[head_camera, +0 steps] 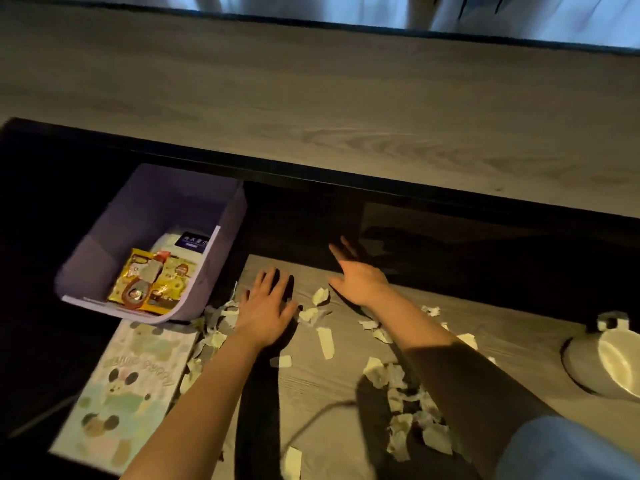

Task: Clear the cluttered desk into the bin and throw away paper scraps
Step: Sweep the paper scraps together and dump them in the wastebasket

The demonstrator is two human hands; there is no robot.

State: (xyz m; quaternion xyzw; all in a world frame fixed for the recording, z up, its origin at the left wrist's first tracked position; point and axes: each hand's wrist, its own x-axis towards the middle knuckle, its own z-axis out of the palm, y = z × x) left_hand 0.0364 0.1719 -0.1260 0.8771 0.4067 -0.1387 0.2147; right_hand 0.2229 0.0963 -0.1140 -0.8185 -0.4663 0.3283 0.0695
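Observation:
Torn white paper scraps (325, 342) lie scattered over the grey wooden desk (502, 344), with a denser heap (408, 407) under my right forearm. My left hand (266, 306) lies flat with fingers spread on the desk, next to scraps piled at the desk's left edge (214, 327). My right hand (356, 275) hovers open, fingers pointing to the far edge, holding nothing. A purple bin (149, 216) sits below the left edge, holding a yellow snack packet (152, 282) and a white pack (194, 244).
A pastel cartoon-printed box (128, 386) sits just under the bin at the desk's left side. A white cup lying on a saucer (613, 362) rests at the right. A thin cable (318, 417) crosses the near desk. Behind is a long wooden surface (311, 98).

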